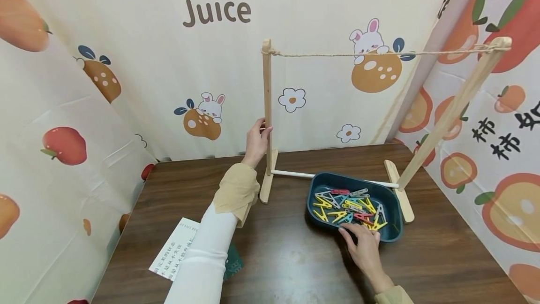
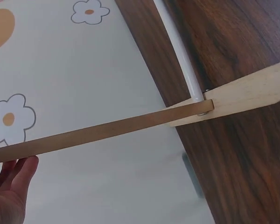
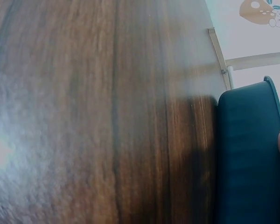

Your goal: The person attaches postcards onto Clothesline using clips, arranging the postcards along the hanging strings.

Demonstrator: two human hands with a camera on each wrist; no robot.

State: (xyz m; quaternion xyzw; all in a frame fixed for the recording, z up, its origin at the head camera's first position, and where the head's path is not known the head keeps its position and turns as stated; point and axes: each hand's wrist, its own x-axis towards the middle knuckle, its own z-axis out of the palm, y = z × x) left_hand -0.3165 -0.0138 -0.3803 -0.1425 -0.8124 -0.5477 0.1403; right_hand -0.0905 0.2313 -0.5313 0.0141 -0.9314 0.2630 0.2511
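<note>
A wooden drying rack [image 1: 268, 102] stands at the back of the table, with a twine line [image 1: 320, 55] tied between its two posts. My left hand [image 1: 256, 142] holds the left post partway up, its fingers partly hidden behind the wood; in the left wrist view its fingertips [image 2: 30, 164] touch the post [image 2: 102, 131]. A dark teal plastic tub [image 1: 394, 210] holds several yellow, red, blue and grey clothespins [image 1: 352, 204]. At the tub's near rim, my right hand [image 1: 363, 250] grips the edge. Only a fingertip of it shows at the rim in the right wrist view.
A white rod [image 1: 293, 173] joins the rack's feet, and the tub stands in front of it, close to the right foot [image 1: 405, 205]. A printed card [image 1: 175, 250] and a dark green item [image 1: 233, 262] lie by my left forearm. Printed curtains border the table.
</note>
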